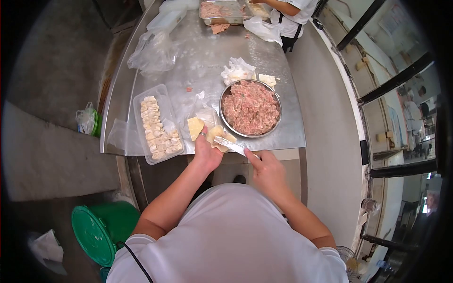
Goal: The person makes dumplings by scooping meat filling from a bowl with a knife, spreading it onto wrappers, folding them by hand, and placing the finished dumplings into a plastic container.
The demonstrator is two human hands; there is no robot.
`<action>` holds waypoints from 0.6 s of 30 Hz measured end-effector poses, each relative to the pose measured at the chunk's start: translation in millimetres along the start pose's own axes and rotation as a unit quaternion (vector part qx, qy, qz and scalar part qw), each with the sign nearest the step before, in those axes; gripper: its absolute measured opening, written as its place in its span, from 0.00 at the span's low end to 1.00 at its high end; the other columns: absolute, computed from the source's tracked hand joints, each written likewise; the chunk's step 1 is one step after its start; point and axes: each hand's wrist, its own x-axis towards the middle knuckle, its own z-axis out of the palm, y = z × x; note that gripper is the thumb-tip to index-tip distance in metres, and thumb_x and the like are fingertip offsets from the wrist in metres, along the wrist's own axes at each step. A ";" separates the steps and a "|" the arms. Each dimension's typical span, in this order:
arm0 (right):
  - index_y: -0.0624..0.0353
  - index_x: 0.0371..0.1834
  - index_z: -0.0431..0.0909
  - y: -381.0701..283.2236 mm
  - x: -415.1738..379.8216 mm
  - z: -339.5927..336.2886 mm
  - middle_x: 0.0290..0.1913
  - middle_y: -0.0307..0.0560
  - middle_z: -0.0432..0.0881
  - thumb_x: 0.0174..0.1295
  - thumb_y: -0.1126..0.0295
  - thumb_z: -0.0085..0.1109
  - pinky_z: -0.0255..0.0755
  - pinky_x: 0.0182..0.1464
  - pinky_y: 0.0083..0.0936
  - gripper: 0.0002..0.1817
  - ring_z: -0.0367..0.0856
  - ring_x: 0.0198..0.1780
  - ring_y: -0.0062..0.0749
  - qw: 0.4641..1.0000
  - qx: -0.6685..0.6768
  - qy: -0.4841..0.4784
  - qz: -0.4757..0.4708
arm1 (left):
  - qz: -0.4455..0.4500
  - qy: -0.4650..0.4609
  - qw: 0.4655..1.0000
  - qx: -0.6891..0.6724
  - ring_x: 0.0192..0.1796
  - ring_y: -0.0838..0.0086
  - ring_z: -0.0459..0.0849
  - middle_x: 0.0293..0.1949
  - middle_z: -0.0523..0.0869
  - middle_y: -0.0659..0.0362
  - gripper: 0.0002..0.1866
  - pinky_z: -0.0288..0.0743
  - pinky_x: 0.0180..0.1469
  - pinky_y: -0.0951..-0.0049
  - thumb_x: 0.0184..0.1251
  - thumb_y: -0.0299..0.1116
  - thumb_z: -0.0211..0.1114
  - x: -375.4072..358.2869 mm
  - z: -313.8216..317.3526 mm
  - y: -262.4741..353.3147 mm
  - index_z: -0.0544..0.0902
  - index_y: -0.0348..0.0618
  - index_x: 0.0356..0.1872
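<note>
From where I stand, the left hand (208,153) is cupped, palm up, around a thin wrapper (216,134), while the right hand (268,170) grips the handle of a smeared, flat-bladed knife (231,145), its blade over that wrapper. Press too hard and the soft sheet could tear, or the blade could slide into the palm. Both hands work right at the edge of the tabletop (198,61), so a slip might drop meat on the floor. The tray (163,101) of dumplings (153,127) pokes past that edge; a bumped elbow could tip it. The bowl (222,115) of minced meat (250,107) sits close to the right hand, easily knocked.
</note>
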 end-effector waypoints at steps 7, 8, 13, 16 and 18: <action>0.49 0.60 0.85 0.8 -2.0 -4.3 0.34 0.47 0.75 0.49 0.81 0.62 0.75 0.36 0.39 0.30 0.78 0.36 0.42 1.000 -0.013 -0.023 0.002 | 0.018 0.018 1.000 0.008 0.62 0.59 0.78 0.60 0.77 0.52 0.28 0.67 0.73 0.53 0.84 0.51 0.47 -9.8 12.5 20.6 0.65 0.40 0.71; 0.48 0.60 0.85 -3.3 1.6 -5.9 0.34 0.46 0.75 0.49 0.81 0.62 0.75 0.36 0.39 0.31 0.78 0.36 0.42 1.000 -0.012 -0.019 -0.007 | 0.017 0.016 1.000 0.010 0.63 0.58 0.78 0.61 0.77 0.51 0.28 0.66 0.73 0.52 0.84 0.51 0.47 -10.6 11.6 20.8 0.64 0.39 0.71; 0.45 0.59 0.86 -11.7 15.3 12.3 0.33 0.46 0.75 0.52 0.82 0.62 0.75 0.37 0.40 0.29 0.79 0.36 0.41 0.999 -0.001 -0.040 -0.012 | 0.023 -0.024 0.999 0.013 0.67 0.57 0.75 0.64 0.76 0.49 0.29 0.64 0.75 0.51 0.83 0.49 0.49 -20.2 16.7 30.5 0.63 0.38 0.73; 0.46 0.59 0.87 -12.1 14.4 11.1 0.32 0.47 0.76 0.60 0.79 0.63 0.75 0.38 0.37 0.23 0.80 0.35 0.42 0.986 0.128 -0.067 0.082 | -0.058 -0.186 0.981 -0.006 0.70 0.57 0.73 0.67 0.74 0.46 0.29 0.62 0.76 0.50 0.81 0.45 0.50 -28.4 5.2 55.4 0.64 0.36 0.72; 0.47 0.58 0.87 -11.2 19.0 9.7 0.31 0.48 0.77 0.65 0.76 0.62 0.75 0.38 0.36 0.20 0.80 0.35 0.43 0.949 0.261 -0.087 0.157 | -0.076 -0.229 0.970 0.034 0.69 0.57 0.76 0.66 0.77 0.42 0.27 0.66 0.74 0.54 0.76 0.38 0.55 -18.2 -22.5 75.0 0.68 0.31 0.69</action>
